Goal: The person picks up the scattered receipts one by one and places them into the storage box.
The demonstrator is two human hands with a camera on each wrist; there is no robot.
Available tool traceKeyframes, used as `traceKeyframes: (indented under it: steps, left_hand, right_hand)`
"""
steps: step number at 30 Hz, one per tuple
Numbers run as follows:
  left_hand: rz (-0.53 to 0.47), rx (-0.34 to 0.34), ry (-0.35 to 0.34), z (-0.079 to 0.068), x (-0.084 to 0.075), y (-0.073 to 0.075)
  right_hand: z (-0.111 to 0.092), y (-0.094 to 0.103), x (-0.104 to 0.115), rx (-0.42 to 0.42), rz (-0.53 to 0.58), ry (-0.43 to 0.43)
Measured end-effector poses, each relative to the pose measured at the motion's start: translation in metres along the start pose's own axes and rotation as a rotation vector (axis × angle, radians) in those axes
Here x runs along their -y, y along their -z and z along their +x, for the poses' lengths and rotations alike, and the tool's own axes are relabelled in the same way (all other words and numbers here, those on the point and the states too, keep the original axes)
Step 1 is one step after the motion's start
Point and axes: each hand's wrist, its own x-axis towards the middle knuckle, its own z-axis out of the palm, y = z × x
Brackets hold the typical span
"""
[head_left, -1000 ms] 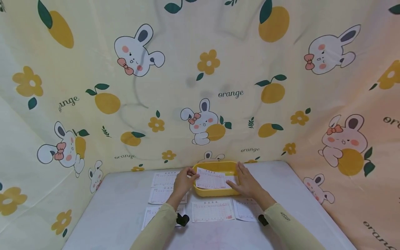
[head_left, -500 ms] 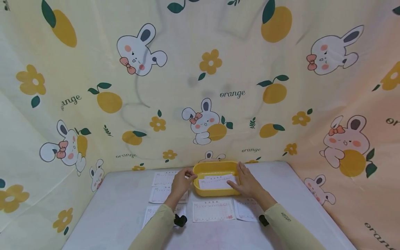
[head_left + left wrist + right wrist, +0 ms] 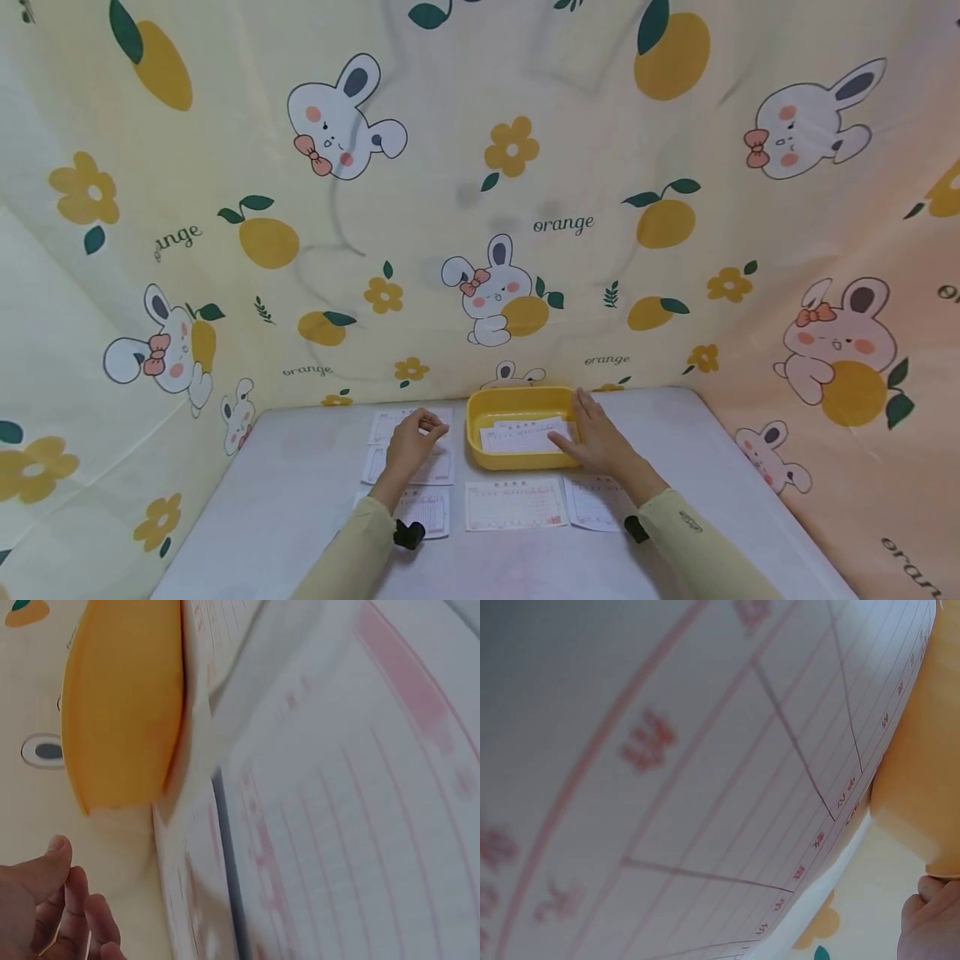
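A yellow plastic basin [image 3: 517,461] stands at the back of the table, with several white printed slips [image 3: 510,439] lying in it. My right hand [image 3: 603,442] holds the basin's right end, thumb over the rim and fingers along the outside. To the left of the basin, my left hand [image 3: 411,446] hovers over a column of printed slips [image 3: 427,508], with its fingers loosely bent and nothing visible between them. In the left wrist view, the left hand's thumb [image 3: 52,859] lies close to the index finger.
Two more slips lie in front of the basin: a pinkish one [image 3: 516,505] in the middle and a white one [image 3: 596,504] partly under the right forearm. A patterned cloth [image 3: 495,200] hangs behind and beside the white table [image 3: 517,571].
The slip that my left hand held over the basin now lies inside it. My left hand has let go and moved left, above the slip column. The right hand stays on the basin.
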Motion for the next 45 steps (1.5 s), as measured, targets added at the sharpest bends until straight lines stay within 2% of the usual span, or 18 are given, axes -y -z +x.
traceKeyframes:
  steps: [9,15,23,37,45]
  left_hand:
    - [0.03,-0.006,0.073,-0.006,0.024,0.024]
    - [0.066,-0.015,0.111,-0.004,0.04,0.037]
    - [0.075,-0.005,0.183,-0.003,0.052,0.053]
    - [0.09,0.027,0.287,0.001,0.083,0.067]
    - [0.096,0.045,0.315,-0.001,0.091,0.074]
  right_hand:
    - [-0.001,-0.003,-0.001,-0.002,0.011,-0.021]
    - [-0.001,-0.002,-0.001,-0.007,0.005,-0.017]
    - [0.0,-0.001,0.0,-0.024,-0.007,-0.004]
    - [0.001,-0.001,-0.002,-0.013,-0.023,-0.025]
    - [0.0,-0.001,-0.002,-0.008,-0.013,-0.019]
